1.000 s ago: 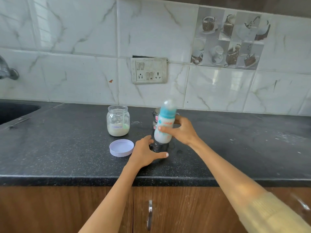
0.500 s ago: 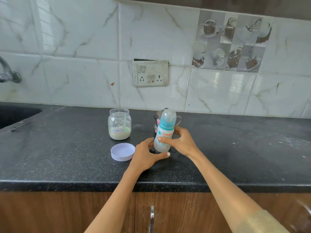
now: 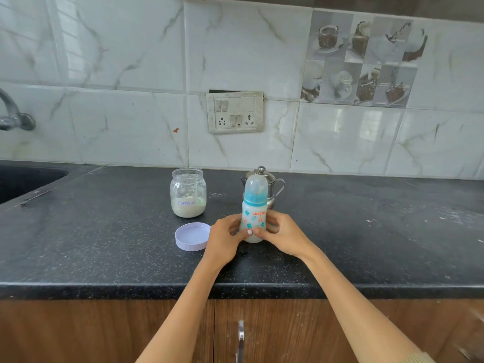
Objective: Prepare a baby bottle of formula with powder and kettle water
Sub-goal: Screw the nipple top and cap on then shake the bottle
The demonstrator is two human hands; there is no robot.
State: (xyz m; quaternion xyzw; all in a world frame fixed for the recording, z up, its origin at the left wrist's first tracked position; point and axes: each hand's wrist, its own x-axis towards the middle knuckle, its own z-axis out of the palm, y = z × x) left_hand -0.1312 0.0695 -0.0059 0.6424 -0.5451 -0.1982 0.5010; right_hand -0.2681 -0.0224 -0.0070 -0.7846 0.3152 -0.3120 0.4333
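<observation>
The baby bottle point(image 3: 253, 221) stands upright on the black counter point(image 3: 104, 247), near the front edge and at the middle of my view, capped with a clear dome over a teal collar. Its translucent body carries red lettering and small teal and red prints, and it holds a milky white liquid up to about the shoulder. My left hand point(image 3: 224, 241) grips its lower body from the left with fingers curled round it, thumb across the front; my right hand point(image 3: 284, 238) grips it from the right in the same way, and the two thumbs nearly meet on the front face. The fingers behind the bottle are hidden, and its base is partly covered by my thumbs. Directly behind the bottle stands a small steel kettle point(image 3: 269, 183), lidded, largely blocked from view; its contents cannot be seen. To the left, well apart from the bottle, an open glass jar point(image 3: 188, 192) with a handwritten label holds pale powder in its lower third, with powder film on the walls. Its lilac lid point(image 3: 192, 236) lies inside-up on the counter, just beside my left hand. A sink point(image 3: 23, 182) is cut off at the left edge.
</observation>
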